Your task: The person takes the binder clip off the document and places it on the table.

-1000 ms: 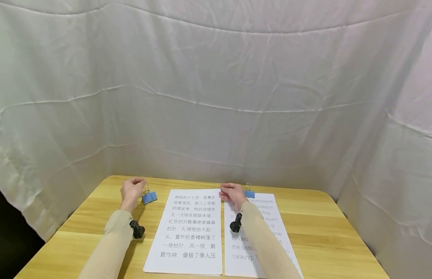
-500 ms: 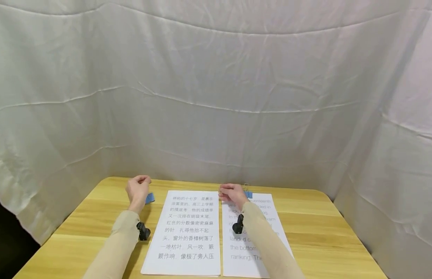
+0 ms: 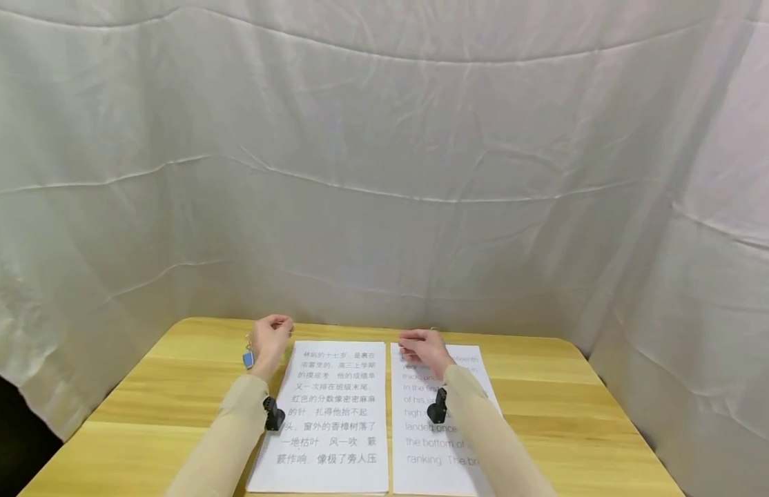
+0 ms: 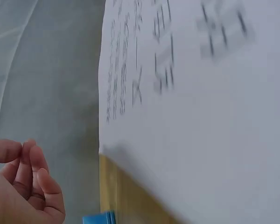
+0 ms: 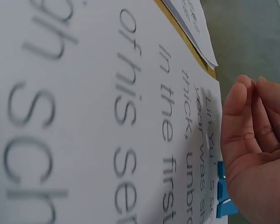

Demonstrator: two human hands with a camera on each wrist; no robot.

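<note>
My left hand (image 3: pixel 271 342) hovers by the top left corner of a white sheet with Chinese print (image 3: pixel 335 414). Its fingers (image 4: pixel 37 179) are loosely curled with nothing seen in them. A blue binder clip (image 3: pixel 248 359) sits just left of that hand, and its edge shows low in the left wrist view (image 4: pixel 99 218). My right hand (image 3: pixel 424 348) rests over the top of a second sheet with English print (image 3: pixel 422 442), fingers (image 5: pixel 245 116) together and slightly bent. A second blue clip (image 5: pixel 221 198) lies on that sheet under the palm.
Both sheets lie side by side on a wooden table (image 3: pixel 546 414). A white cloth backdrop (image 3: pixel 384 172) closes off the back and both sides. Small black cameras are strapped to both wrists (image 3: pixel 274 416).
My left hand has moved right, past the blue clip, toward the Chinese sheet's corner; the clip now shows on its left. My right hand has shifted slightly and now covers its clip.
</note>
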